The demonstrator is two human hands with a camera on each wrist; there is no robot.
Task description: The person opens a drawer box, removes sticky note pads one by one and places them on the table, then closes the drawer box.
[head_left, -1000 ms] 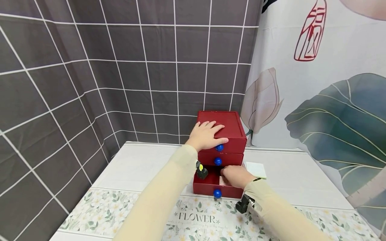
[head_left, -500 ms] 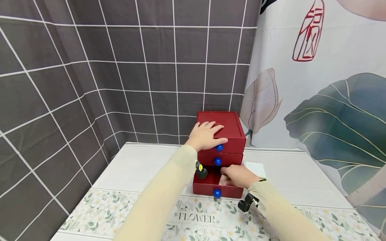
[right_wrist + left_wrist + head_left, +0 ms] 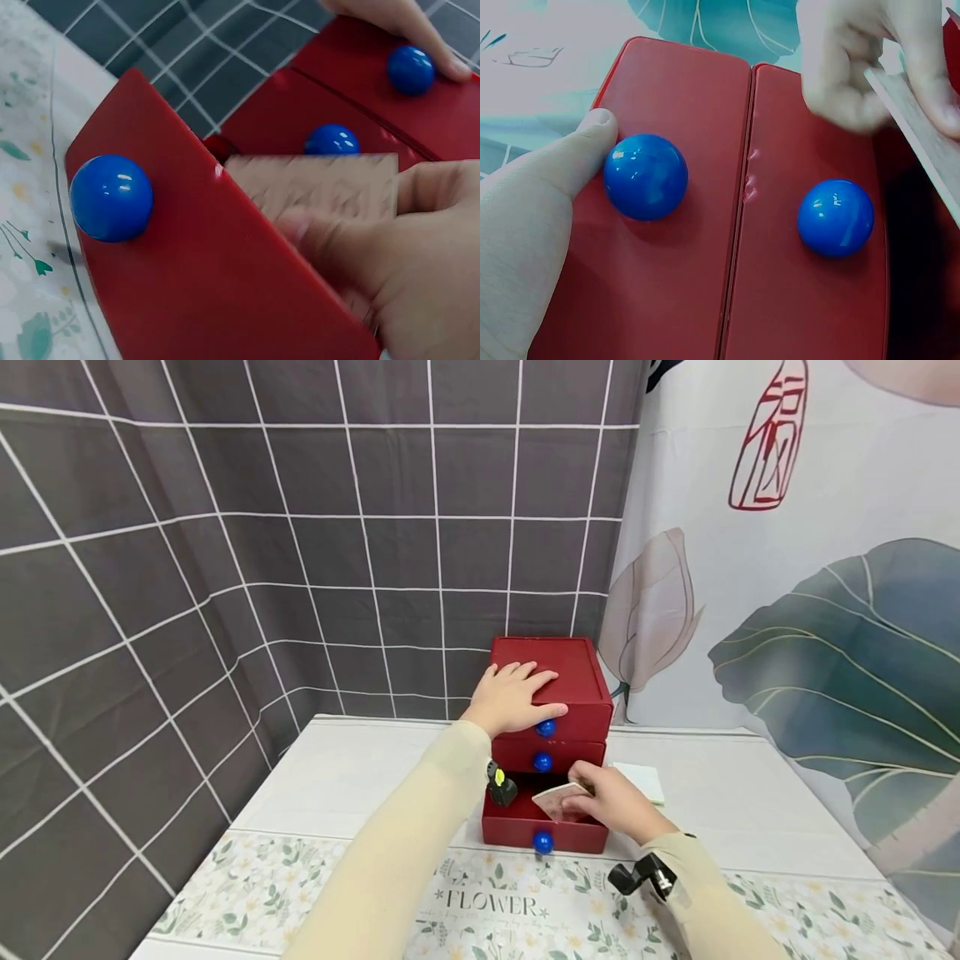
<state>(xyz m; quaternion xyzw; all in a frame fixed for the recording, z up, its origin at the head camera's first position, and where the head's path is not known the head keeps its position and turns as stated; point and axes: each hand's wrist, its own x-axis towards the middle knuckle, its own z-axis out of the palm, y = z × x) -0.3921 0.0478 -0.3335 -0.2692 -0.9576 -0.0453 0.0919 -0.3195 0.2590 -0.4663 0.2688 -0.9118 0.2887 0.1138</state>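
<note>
A red cabinet (image 3: 551, 672) with three drawers and blue knobs stands at the back of the table. My left hand (image 3: 510, 700) rests spread on its top, the thumb over the front edge beside the top knob (image 3: 646, 177). The bottom drawer (image 3: 510, 832) is pulled out; the two above are closed. My right hand (image 3: 611, 797) pinches a thin, flat, tan card-like piece (image 3: 322, 184) between thumb and fingers, tilted, above the drawer. Printed or embossed shapes run across its face. Its lower part is hidden behind the drawer front in the right wrist view.
A pale square pad (image 3: 641, 782) lies on the table right of the cabinet. The table (image 3: 367, 768) has a flowered strip (image 3: 480, 902) along the front. A dark gridded curtain (image 3: 390, 552) hangs behind, a white painted one (image 3: 675, 468) at the right.
My right hand has risen from inside the drawer and shifted slightly right, bringing the tan piece up, now tilted. My left hand stays on the cabinet top.
</note>
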